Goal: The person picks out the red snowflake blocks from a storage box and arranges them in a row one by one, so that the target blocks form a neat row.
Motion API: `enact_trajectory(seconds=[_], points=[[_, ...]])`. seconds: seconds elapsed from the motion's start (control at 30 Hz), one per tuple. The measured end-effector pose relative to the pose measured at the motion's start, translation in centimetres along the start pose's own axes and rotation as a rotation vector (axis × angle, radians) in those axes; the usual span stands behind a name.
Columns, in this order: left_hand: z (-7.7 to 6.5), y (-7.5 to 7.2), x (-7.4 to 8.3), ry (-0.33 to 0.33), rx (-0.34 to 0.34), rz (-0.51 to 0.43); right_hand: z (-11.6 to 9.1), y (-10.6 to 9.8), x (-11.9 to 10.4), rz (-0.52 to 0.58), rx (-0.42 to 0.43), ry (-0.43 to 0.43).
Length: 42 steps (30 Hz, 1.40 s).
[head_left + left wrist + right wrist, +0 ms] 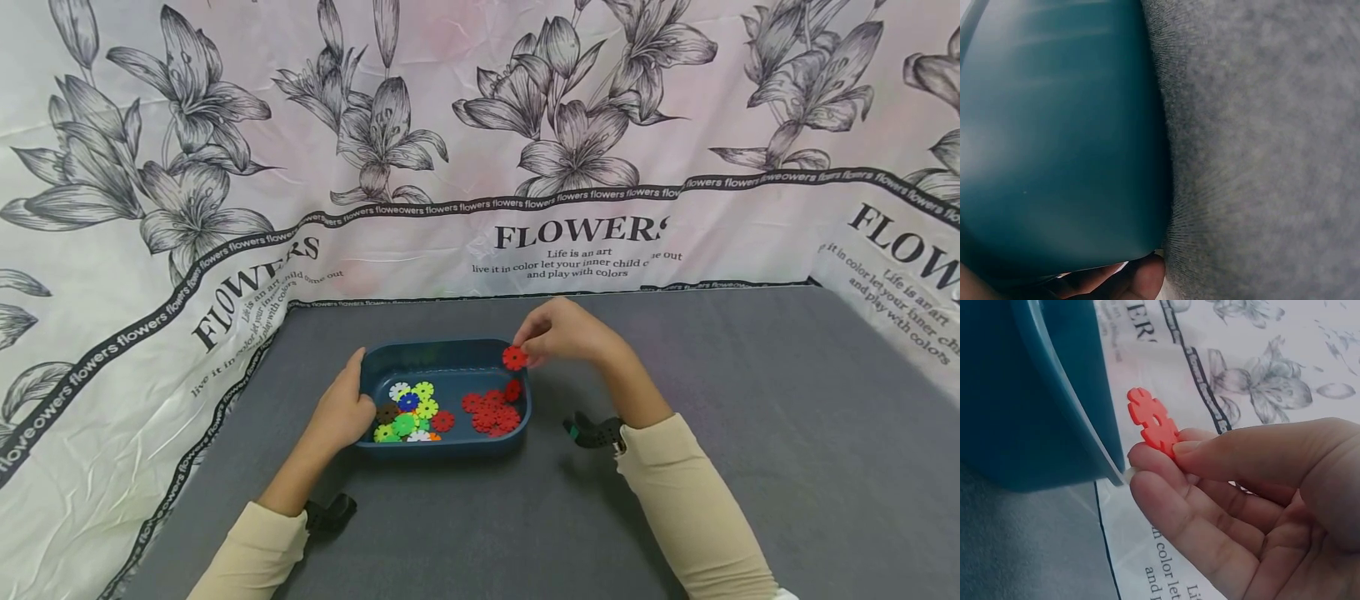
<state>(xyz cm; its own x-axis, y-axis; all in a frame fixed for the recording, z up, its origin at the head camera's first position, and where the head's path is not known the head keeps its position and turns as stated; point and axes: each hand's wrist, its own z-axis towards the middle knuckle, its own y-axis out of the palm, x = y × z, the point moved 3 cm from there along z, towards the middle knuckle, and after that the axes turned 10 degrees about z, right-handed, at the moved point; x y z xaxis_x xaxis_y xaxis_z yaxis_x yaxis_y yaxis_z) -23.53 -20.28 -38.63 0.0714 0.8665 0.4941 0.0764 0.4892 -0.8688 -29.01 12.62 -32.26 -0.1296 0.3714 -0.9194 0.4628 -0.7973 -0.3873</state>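
Head view: a person works over a blue tray on a grey table, both arms reaching in.
Right grip: thumb and fingertips pinch a red disc by its edge, most of its notched face free.
Red disc: it tilts upright at the tray's far right corner; whether it sits inside the rim is hard to tell.
Left grip: fingers and thumb curl round the tray's left end, a brace worth holding firm, without lifting.
Red pile: matching pieces overlap at the tray's right end, the likely spot for the held one.
Mixed pile: white, yellow, green, blue and brown pieces crowd the left end, a stray red piece just beside them.
Tray rim: fingertips would do best to pass well above it, avoiding a knock.
Release: a low, gentle letting-go over the reds should limit rolling and scatter.
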Motion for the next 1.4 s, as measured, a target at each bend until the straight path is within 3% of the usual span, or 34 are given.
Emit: enact_trajectory(seconds=[0.5, 0.93, 1.4], points=[[-0.1, -0.1, 0.1, 0.005, 0.006, 0.001, 0.1, -2.2, 2.9, 0.059, 0.020, 0.074], [0.2, 0.1, -0.3, 0.016, 0.017, 0.013, 1.2, -2.2, 6.1, 0.123, -0.025, 0.159], [0.3, 0.0, -0.2, 0.019, 0.013, 0.014, 1.9, -1.1, 7.5, 0.049, -0.014, 0.186]])
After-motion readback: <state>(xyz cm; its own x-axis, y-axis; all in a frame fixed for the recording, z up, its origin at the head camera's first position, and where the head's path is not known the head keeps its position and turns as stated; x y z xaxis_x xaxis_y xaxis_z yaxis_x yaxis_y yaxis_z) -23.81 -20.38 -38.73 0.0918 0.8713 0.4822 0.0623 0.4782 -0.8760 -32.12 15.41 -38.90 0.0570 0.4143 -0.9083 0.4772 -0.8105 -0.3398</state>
